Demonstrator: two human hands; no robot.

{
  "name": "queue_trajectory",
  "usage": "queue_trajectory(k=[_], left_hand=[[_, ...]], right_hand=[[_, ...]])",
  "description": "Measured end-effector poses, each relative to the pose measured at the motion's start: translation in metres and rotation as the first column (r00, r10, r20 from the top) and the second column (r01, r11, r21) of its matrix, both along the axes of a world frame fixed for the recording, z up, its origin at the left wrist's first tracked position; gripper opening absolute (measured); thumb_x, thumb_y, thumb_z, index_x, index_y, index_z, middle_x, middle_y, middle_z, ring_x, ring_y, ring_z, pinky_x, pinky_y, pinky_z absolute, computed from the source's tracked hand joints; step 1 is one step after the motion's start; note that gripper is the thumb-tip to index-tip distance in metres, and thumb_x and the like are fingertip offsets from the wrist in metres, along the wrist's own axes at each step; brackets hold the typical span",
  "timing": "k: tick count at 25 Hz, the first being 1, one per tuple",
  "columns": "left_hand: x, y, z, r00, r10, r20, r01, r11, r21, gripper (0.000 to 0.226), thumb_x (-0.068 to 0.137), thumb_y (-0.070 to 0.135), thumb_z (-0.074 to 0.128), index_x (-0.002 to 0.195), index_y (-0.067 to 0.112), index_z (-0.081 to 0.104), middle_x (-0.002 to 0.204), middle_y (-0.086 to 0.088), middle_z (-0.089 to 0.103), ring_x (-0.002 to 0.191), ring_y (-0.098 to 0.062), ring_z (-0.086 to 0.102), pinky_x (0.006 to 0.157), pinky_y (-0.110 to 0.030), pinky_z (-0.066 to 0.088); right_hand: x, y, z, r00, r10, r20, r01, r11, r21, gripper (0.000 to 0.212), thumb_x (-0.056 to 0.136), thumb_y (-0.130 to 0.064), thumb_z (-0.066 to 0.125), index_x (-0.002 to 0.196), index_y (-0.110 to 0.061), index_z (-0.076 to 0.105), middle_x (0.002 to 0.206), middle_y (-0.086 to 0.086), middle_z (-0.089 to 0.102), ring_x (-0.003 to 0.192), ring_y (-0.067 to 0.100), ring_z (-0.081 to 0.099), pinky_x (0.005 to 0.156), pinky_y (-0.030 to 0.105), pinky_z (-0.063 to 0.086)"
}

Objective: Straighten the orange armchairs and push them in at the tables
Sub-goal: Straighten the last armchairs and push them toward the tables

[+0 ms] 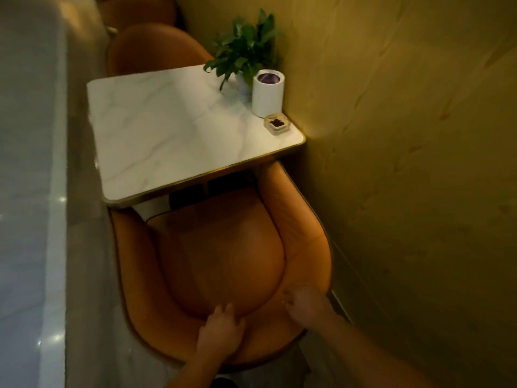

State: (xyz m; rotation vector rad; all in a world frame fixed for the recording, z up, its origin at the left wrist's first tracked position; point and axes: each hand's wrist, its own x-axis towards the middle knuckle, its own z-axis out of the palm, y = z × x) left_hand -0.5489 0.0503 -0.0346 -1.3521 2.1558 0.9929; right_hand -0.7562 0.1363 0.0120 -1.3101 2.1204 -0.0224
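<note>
The rounded orange leather armchair (223,247) stands at the 6 o'clock side of the square white marble-topped table (167,130), arm tips already under the table edge. The left hand (221,329) and right hand (305,303) each curl their fingers over its backrest rim. A second orange armchair (151,49) at 12 o'clock looks tucked in. This one seems nearly home, perhaps needing a last push.

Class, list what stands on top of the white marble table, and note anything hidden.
On the white marble table: a leafy green potted plant, a white cylindrical container and a small square dish holding something dark. Leaves and the container partly cover the plant's pot.
</note>
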Motion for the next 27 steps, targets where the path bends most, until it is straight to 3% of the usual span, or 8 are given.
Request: queue_trajectory(k=[2, 4, 6, 7, 10, 15, 22, 27], left_hand=[[-0.006, 0.014, 0.0, 0.996, 0.087, 0.013, -0.086, 0.994, -0.064, 0.039, 0.099, 0.049, 0.036, 0.127, 0.022, 0.044, 0.131, -0.006, 0.048, 0.116, -0.026, 0.053, 0.099, -0.043, 0.043], [-0.013, 0.03, 0.001, 0.981, 0.186, 0.047, -0.176, 0.97, -0.166, 0.035, 0.099, 0.049, 0.034, 0.121, 0.026, 0.047, 0.128, -0.002, 0.051, 0.113, -0.022, 0.054, 0.102, -0.044, 0.04], [-0.019, 0.045, 0.004, 0.953, 0.291, 0.081, -0.263, 0.932, -0.252, 0.037, 0.099, 0.05, 0.032, 0.125, 0.031, 0.05, 0.13, 0.003, 0.053, 0.118, -0.018, 0.053, 0.113, -0.051, 0.026], [-0.022, 0.052, 0.005, 0.939, 0.331, 0.093, -0.292, 0.91, -0.293, 0.038, 0.099, 0.051, 0.031, 0.126, 0.032, 0.051, 0.129, 0.004, 0.054, 0.119, -0.017, 0.053, 0.116, -0.054, 0.017], [-0.026, 0.062, 0.01, 0.917, 0.386, 0.101, -0.334, 0.88, -0.336, 0.04, 0.098, 0.052, 0.03, 0.121, 0.034, 0.057, 0.123, 0.007, 0.059, 0.121, -0.014, 0.052, 0.119, -0.057, 0.006], [-0.025, 0.064, 0.012, 0.92, 0.389, 0.037, -0.348, 0.86, -0.374, 0.041, 0.093, 0.058, 0.036, 0.12, 0.038, 0.06, 0.123, 0.013, 0.061, 0.122, -0.011, 0.05, 0.12, -0.052, 0.008], [-0.018, 0.078, 0.012, 0.95, 0.312, 0.01, -0.275, 0.852, -0.446, 0.062, 0.083, 0.068, 0.015, 0.11, 0.042, 0.065, 0.113, 0.022, 0.063, 0.119, -0.001, 0.049, 0.118, -0.043, 0.013], [-0.015, 0.089, 0.009, 0.966, 0.258, 0.015, -0.222, 0.859, -0.461, 0.054, 0.087, 0.065, 0.021, 0.102, 0.037, 0.065, 0.108, 0.021, 0.062, 0.113, -0.003, 0.05, 0.117, -0.042, 0.017]], right_hand=[[-0.02, -0.001, -0.008, 0.994, 0.103, 0.038, -0.103, 0.995, 0.009, 0.028, 0.098, -0.041, 0.045, 0.103, -0.021, 0.065, 0.103, 0.003, 0.067, 0.095, 0.018, 0.06, 0.084, 0.033, 0.046], [-0.038, 0.001, -0.015, 0.971, 0.235, 0.052, -0.236, 0.972, 0.005, 0.046, 0.097, -0.06, 0.034, 0.096, -0.025, 0.064, 0.094, -0.001, 0.066, 0.088, 0.013, 0.06, 0.083, 0.035, 0.047], [-0.054, 0.006, -0.025, 0.931, 0.364, -0.005, -0.364, 0.931, -0.023, 0.072, 0.087, -0.076, 0.012, 0.093, -0.027, 0.063, 0.091, -0.004, 0.065, 0.087, 0.012, 0.058, 0.085, 0.035, 0.046], [-0.06, 0.008, -0.028, 0.916, 0.4, -0.037, -0.401, 0.915, -0.039, 0.075, 0.085, -0.078, 0.008, 0.09, -0.027, 0.063, 0.088, -0.005, 0.064, 0.084, 0.012, 0.058, 0.085, 0.035, 0.046], [-0.063, 0.008, -0.027, 0.895, 0.436, -0.089, -0.443, 0.893, -0.077, 0.056, 0.095, -0.064, 0.023, 0.079, -0.026, 0.061, 0.076, -0.006, 0.061, 0.075, 0.01, 0.056, 0.081, 0.034, 0.045], [-0.065, 0.008, -0.028, 0.889, 0.446, -0.103, -0.455, 0.886, -0.087, 0.057, 0.098, -0.059, 0.028, 0.075, -0.021, 0.063, 0.069, 0.0, 0.061, 0.068, 0.011, 0.057, 0.082, 0.035, 0.048], [-0.059, 0.014, -0.03, 0.896, 0.431, -0.109, -0.439, 0.897, -0.054, 0.055, 0.1, -0.056, 0.027, 0.082, -0.021, 0.066, 0.077, 0.001, 0.066, 0.075, 0.012, 0.062, 0.096, 0.036, 0.044], [-0.055, 0.037, -0.031, 0.913, 0.397, -0.093, -0.399, 0.917, -0.007, 0.051, 0.099, -0.055, 0.03, 0.081, -0.022, 0.065, 0.081, -0.001, 0.067, 0.079, 0.012, 0.063, 0.101, 0.035, 0.041]])
